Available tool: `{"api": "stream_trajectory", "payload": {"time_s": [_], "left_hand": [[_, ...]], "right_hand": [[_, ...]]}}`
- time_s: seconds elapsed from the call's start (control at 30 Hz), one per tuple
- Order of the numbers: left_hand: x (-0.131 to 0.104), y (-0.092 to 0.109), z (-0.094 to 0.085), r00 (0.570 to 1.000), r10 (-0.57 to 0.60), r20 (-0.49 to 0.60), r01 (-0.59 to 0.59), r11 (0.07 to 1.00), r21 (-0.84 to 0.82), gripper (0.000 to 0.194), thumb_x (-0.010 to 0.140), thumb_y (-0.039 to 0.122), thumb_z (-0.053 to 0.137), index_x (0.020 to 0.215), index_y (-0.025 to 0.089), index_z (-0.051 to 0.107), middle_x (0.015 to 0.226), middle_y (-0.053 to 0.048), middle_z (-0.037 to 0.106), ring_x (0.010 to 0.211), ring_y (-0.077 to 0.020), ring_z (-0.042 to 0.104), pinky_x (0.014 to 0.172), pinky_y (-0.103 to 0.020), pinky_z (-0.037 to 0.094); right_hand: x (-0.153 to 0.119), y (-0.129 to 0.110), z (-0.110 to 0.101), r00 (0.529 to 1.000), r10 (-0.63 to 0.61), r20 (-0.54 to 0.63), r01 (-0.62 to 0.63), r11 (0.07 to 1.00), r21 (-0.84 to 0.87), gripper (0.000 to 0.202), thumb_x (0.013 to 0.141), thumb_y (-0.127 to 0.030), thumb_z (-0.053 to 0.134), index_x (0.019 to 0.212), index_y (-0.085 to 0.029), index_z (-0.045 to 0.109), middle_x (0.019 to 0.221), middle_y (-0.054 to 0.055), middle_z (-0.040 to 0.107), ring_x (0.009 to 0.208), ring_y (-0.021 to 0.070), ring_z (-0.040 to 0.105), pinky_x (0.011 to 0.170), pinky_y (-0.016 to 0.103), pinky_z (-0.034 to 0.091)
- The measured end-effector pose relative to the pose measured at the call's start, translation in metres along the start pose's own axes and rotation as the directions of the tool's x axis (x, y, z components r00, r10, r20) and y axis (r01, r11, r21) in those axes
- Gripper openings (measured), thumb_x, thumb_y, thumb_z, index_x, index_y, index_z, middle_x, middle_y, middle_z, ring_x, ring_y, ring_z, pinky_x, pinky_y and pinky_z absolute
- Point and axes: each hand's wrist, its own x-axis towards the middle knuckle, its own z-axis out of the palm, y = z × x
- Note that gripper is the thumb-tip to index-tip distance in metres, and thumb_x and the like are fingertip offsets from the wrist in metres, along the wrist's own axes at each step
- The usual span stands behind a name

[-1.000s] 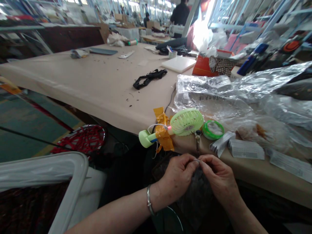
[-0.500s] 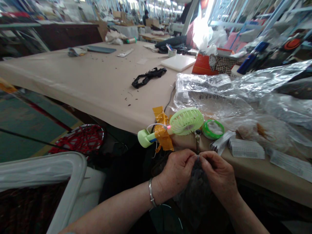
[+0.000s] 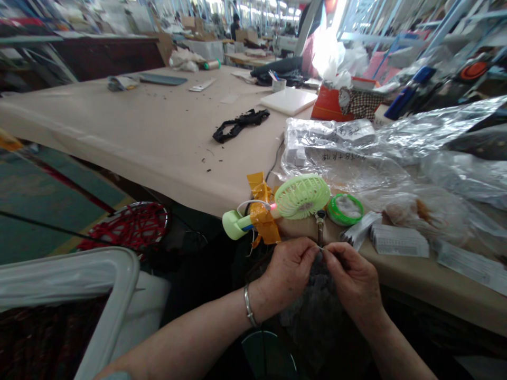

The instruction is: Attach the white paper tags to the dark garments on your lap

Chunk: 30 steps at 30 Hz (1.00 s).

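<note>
My left hand (image 3: 287,273), with a metal bangle at the wrist, is closed in a pinch at the table's near edge. Facing it, my right hand (image 3: 355,278) pinches too, and the fingertips of both almost meet. A thin pale strand-like bit (image 3: 320,249) shows between them, too small to name. Below the hands hangs dark greyish, crumpled material (image 3: 312,301); whether it joins the pale bit I cannot tell. Just beyond the fingertips stands a short metal post (image 3: 320,229) with a dark knob. A light-green fan (image 3: 303,196) is taped to the edge beside it.
Right of the post are a green-rimmed tub (image 3: 346,209) with white stuff, stacked printed labels (image 3: 400,241) and clear plastic bags (image 3: 340,158). A black cloth loop (image 3: 240,125) lies on the beige table (image 3: 158,132). At lower left stands a white bin (image 3: 129,279).
My fingertips have shifted slightly upward, and a thin pale bit now shows between them where a greyish bit showed before. Otherwise the view has only moved a little.
</note>
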Motion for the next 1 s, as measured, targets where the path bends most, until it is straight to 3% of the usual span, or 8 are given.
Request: {"api": "stream_trajectory", "payload": {"time_s": [0.17,0.27,0.37,0.5,0.63,0.8,0.9,1.0], "left_hand": [[-0.011,0.005,-0.002,1.0,-0.017,0.02,0.017,1.0,-0.012,0.024,0.09,0.025,0.048,0.073,0.016,0.063,0.064,0.002,0.059,0.06,-0.0086,0.051,0.058,-0.019,0.037],[-0.019,0.002,-0.005,0.998,-0.051,0.041,0.05,0.999,0.02,0.026,0.091,0.026,0.047,0.074,0.016,0.064,0.065,0.001,0.06,0.061,-0.0098,0.052,0.059,-0.02,0.038],[-0.023,-0.01,-0.006,0.994,-0.084,0.072,0.08,0.995,0.065,0.024,0.09,0.026,0.048,0.081,0.017,0.068,0.074,-0.002,0.067,0.069,-0.0132,0.059,0.065,-0.022,0.042],[-0.025,-0.028,-0.003,0.989,-0.113,0.094,0.101,0.987,0.122,0.025,0.087,0.024,0.054,0.106,0.019,0.068,0.105,-0.007,0.071,0.096,-0.0203,0.063,0.085,-0.029,0.044],[-0.028,-0.033,0.003,0.982,-0.162,0.094,0.149,0.98,0.131,0.02,0.085,0.024,0.054,0.093,0.019,0.071,0.092,-0.006,0.073,0.087,-0.0203,0.065,0.08,-0.028,0.045],[-0.027,-0.019,0.018,0.95,-0.27,0.16,0.288,0.952,-0.106,0.016,0.08,0.02,0.054,0.076,0.018,0.069,0.072,-0.001,0.068,0.072,-0.0162,0.06,0.071,-0.025,0.044],[-0.022,-0.004,0.03,0.87,-0.387,0.305,0.487,0.772,-0.409,0.015,0.081,0.027,0.057,0.076,0.015,0.066,0.07,-0.002,0.065,0.068,-0.0145,0.059,0.068,-0.026,0.045],[-0.016,0.012,0.043,0.754,-0.393,0.526,0.654,0.383,-0.652,0.033,0.08,0.045,0.061,0.088,0.012,0.064,0.078,-0.006,0.066,0.065,-0.0138,0.06,0.065,-0.028,0.047]], "right_hand": [[-0.011,-0.002,-0.01,0.999,-0.019,0.051,0.021,0.999,-0.027,0.014,0.087,-0.03,0.06,0.096,-0.022,0.065,0.081,-0.001,0.072,0.069,0.0121,0.068,0.065,0.018,0.053],[-0.019,0.001,-0.028,0.987,-0.152,0.051,0.158,0.973,-0.169,0.011,0.087,-0.028,0.06,0.096,-0.023,0.064,0.082,-0.002,0.072,0.069,0.0127,0.069,0.066,0.02,0.054],[-0.019,0.01,-0.046,0.939,-0.345,0.007,0.319,0.86,-0.398,0.01,0.087,-0.024,0.059,0.095,-0.023,0.065,0.086,0.002,0.07,0.079,0.0167,0.067,0.077,0.027,0.053],[-0.01,0.026,-0.057,0.891,-0.455,0.011,0.328,0.626,-0.708,0.029,0.086,-0.024,0.061,0.114,-0.02,0.063,0.108,0.01,0.068,0.106,0.028,0.058,0.096,0.044,0.043],[-0.005,0.032,-0.056,0.882,-0.468,0.052,0.333,0.543,-0.771,0.024,0.086,-0.022,0.062,0.11,-0.022,0.066,0.11,0.007,0.07,0.108,0.0287,0.057,0.097,0.046,0.038],[-0.002,0.028,-0.062,0.843,-0.536,0.032,0.41,0.604,-0.683,0.009,0.084,-0.018,0.064,0.091,-0.023,0.068,0.095,0.004,0.072,0.099,0.0244,0.061,0.094,0.044,0.038],[-0.012,0.024,-0.064,0.826,-0.563,0.022,0.465,0.659,-0.591,0.013,0.083,-0.014,0.064,0.091,-0.023,0.067,0.093,0.003,0.072,0.098,0.0222,0.061,0.094,0.044,0.04],[-0.033,0.018,-0.063,0.825,-0.563,0.053,0.505,0.691,-0.518,0.017,0.082,-0.011,0.063,0.092,-0.024,0.066,0.095,0.002,0.071,0.102,0.0226,0.061,0.094,0.045,0.042]]}}
